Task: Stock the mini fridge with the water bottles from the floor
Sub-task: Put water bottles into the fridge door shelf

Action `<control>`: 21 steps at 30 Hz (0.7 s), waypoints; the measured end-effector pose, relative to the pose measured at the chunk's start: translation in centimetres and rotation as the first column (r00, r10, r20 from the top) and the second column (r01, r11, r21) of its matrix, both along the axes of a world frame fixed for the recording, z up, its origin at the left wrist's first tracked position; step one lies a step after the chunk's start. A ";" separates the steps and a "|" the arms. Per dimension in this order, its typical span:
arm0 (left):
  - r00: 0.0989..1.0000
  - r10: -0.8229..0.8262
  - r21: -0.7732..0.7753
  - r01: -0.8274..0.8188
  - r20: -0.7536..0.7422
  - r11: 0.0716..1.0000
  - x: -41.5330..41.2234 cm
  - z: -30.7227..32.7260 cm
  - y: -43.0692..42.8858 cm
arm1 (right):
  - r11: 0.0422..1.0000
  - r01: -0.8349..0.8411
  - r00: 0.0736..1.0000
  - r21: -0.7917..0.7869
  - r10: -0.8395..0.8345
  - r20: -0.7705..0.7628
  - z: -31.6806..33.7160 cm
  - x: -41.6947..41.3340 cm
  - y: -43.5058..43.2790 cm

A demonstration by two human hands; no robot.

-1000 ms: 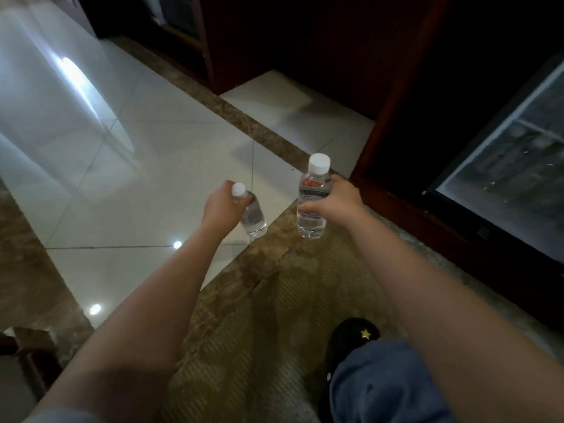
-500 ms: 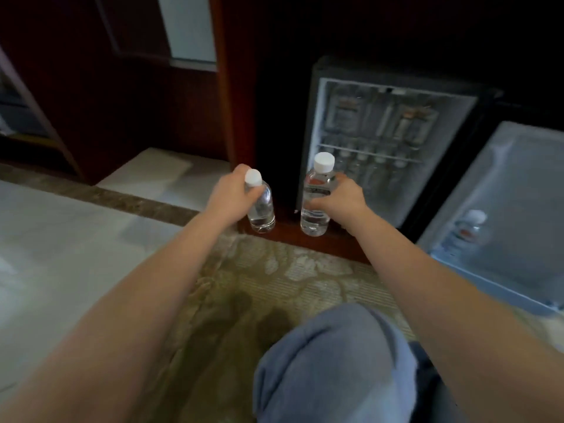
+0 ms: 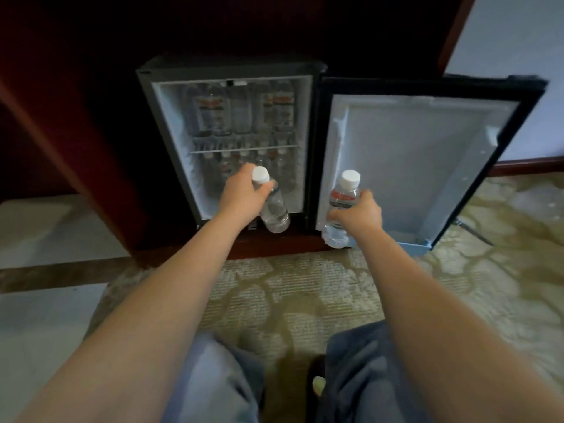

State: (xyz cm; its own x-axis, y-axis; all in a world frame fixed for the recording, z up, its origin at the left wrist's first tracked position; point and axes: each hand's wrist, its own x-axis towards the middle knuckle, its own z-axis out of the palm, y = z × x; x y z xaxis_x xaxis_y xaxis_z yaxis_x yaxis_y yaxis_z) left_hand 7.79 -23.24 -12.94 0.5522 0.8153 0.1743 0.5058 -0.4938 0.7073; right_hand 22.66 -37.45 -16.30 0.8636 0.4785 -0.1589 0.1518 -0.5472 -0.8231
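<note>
Just ahead of both hands, the open black mini fridge (image 3: pixel 225 141) waits: left hand (image 3: pixel 242 195) grips one clear white-capped water bottle (image 3: pixel 273 209) tilted inward, right hand (image 3: pixel 357 213) clutches another (image 3: pixel 343 198) upright, likely door-bound.

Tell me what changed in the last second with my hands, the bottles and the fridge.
Both hands carried their bottles from over the tiled floor to the fridge. The left hand now holds the left bottle before the lower compartment; the right hand holds the right bottle low against the open door. Unchanged: each hand grips its same bottle, nothing let go; the fridge stays stocked and open.
</note>
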 end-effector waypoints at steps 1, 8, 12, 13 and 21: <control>1.000 -0.005 -0.022 0.006 0.006 1.000 1.3 -0.7 -0.3 | 1.000 0.026 1.000 -0.008 -0.026 0.002 -0.4 1.0 -0.4; 0.998 -0.031 -0.047 0.029 -0.049 0.998 7.9 -4.8 -0.7 | 0.974 0.226 0.973 0.003 -0.226 -0.050 -3.3 7.4 -1.5; 0.995 -0.081 -0.036 0.079 -0.052 0.996 10.0 -6.7 0.0 | 0.940 0.337 0.940 0.054 -0.332 -0.078 -4.8 10.5 -0.4; 0.994 -0.092 -0.032 0.091 -0.052 0.995 10.5 -7.1 0.2 | 0.936 0.348 0.936 0.058 -0.342 -0.084 -5.3 11.1 0.0; 0.996 -0.081 -0.088 0.077 -0.035 0.993 11.7 -9.2 1.0 | 0.951 0.308 0.936 0.024 -0.299 -0.186 -9.3 13.1 2.7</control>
